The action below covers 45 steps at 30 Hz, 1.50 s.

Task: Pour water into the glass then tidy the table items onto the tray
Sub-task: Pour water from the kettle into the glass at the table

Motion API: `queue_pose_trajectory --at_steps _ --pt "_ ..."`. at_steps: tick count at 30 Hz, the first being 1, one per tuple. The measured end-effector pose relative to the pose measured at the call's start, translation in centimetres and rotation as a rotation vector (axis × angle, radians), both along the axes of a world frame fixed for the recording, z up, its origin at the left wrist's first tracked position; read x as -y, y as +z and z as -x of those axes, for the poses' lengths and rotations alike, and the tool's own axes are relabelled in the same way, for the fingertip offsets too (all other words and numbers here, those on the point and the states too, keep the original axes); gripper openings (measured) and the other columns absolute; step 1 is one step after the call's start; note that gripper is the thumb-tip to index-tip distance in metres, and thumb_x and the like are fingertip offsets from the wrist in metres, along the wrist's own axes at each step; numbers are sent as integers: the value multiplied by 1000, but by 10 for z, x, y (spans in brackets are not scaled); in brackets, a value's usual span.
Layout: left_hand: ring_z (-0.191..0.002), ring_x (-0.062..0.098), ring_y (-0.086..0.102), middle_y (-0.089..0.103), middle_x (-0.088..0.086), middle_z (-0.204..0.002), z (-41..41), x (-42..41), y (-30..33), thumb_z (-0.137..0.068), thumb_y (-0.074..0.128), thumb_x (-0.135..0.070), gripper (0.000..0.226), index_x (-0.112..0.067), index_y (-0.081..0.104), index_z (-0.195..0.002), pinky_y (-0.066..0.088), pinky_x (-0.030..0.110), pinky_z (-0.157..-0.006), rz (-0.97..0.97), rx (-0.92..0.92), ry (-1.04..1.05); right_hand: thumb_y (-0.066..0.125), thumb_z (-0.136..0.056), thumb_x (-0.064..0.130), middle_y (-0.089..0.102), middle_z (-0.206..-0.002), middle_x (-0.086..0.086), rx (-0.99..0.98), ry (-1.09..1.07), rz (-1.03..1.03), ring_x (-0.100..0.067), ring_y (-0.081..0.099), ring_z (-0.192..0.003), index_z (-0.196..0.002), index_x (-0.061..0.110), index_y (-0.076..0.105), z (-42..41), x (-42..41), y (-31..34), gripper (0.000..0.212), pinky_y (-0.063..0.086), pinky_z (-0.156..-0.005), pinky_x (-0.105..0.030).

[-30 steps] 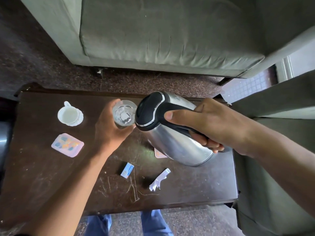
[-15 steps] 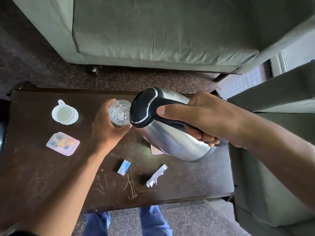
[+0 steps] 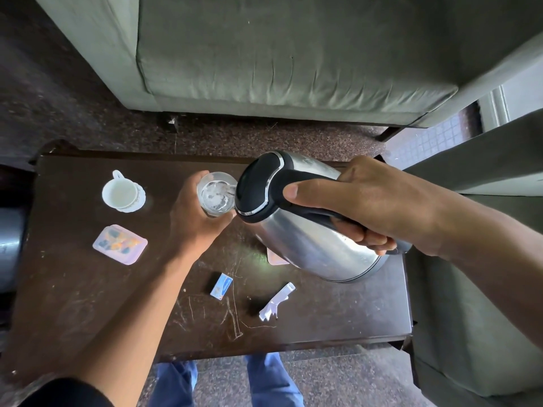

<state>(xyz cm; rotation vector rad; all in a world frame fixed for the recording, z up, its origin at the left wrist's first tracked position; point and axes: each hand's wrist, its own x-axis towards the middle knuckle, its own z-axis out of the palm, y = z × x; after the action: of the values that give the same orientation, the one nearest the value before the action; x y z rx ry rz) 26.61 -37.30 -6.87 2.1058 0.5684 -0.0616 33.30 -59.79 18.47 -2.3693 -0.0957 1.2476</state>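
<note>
The right hand (image 3: 379, 207) has its fingers (image 3: 364, 237) wrapped tight round the black handle of the steel kettle (image 3: 311, 242), thumb laid along the top, the kettle tipped toward nine o'clock. Its spout meets the rim of the glass (image 3: 216, 193), where water shows. The left hand (image 3: 195, 221) has its fingers curled round the glass from the seven o'clock side, near the table's (image 3: 88, 304) twelve o'clock edge. At nine o'clock of the glass stands a white cup (image 3: 121, 191) on a saucer; below it lies a pink packet (image 3: 120, 244). Toward six o'clock lie a small blue box (image 3: 221, 285) and a torn white wrapper (image 3: 277, 301).
</note>
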Motion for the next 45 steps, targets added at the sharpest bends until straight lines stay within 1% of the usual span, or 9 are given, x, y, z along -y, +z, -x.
queue_pose_trajectory --at_steps 2,5,9,15,18,24,32,37,45 --pt "-131 18 69 70 -8 -142 -1 -1 0 -73 99 -37 89 -34 52 -149 56 48 -113 6 3 8 62 -79 78 39 -36 -3 0 11 -1 -19 36 -33 -38 13 46 -1 -1 -1 78 38 -41 -24" --pt "-130 17 69 70 -9 -142 -1 -2 -2 -74 97 -37 86 -34 54 -148 57 49 -112 7 10 12 62 -80 77 39 -37 -3 -4 17 8 -19 36 -34 -39 14 45 -1 -2 -2 78 38 -40 -23" --pt "-130 17 68 70 -9 -142 -4 -4 -7 -74 97 -38 86 -33 53 -148 57 49 -111 -12 15 -4 61 -79 78 40 -38 -3 -8 22 11 -19 37 -34 -38 14 45 -2 -3 -10 78 40 -42 -26" --pt "-132 18 68 68 -7 -144 -7 -1 -6 -73 98 -37 89 -33 52 -149 56 50 -113 -14 25 13 62 -79 79 39 -38 -2 -8 3 9 -19 36 -34 -39 14 46 -3 -1 -9 78 37 -41 -24" --pt "-132 20 68 69 -5 -144 -7 0 -7 -73 98 -36 89 -30 52 -150 56 50 -112 -19 33 21 63 -80 77 39 -38 -1 -7 -5 -1 -19 35 -34 -39 15 45 -4 0 -9 77 38 -43 -26" --pt "-134 22 67 68 -2 -146 -6 3 -6 -73 100 -32 91 -26 53 -152 54 51 -115 -7 29 20 64 -79 77 39 -41 -4 -8 -27 -3 -20 35 -37 -40 15 45 -2 1 -11 75 36 -43 -26" --pt "-137 21 65 67 -2 -149 -5 3 -6 -74 101 -31 93 -22 53 -153 52 48 -118 -3 20 -3 63 -82 75 38 -41 -5 0 -58 -18 -21 33 -37 -41 14 45 1 1 -20 76 35 -40 -25" --pt "-137 19 65 67 -4 -148 -5 5 -7 -75 100 -31 91 -24 53 -153 52 46 -118 -1 17 -9 62 -81 75 36 -40 -5 -8 -73 -23 -20 33 -36 -39 13 44 2 2 -22 77 37 -44 -27" --pt "-134 18 66 68 -5 -147 -9 4 -10 -72 100 -35 93 -26 52 -152 54 47 -116 -3 21 -10 61 -79 76 37 -42 -6 8 -113 -51 -21 33 -39 -43 12 44 4 1 -30 76 38 -50 -33"
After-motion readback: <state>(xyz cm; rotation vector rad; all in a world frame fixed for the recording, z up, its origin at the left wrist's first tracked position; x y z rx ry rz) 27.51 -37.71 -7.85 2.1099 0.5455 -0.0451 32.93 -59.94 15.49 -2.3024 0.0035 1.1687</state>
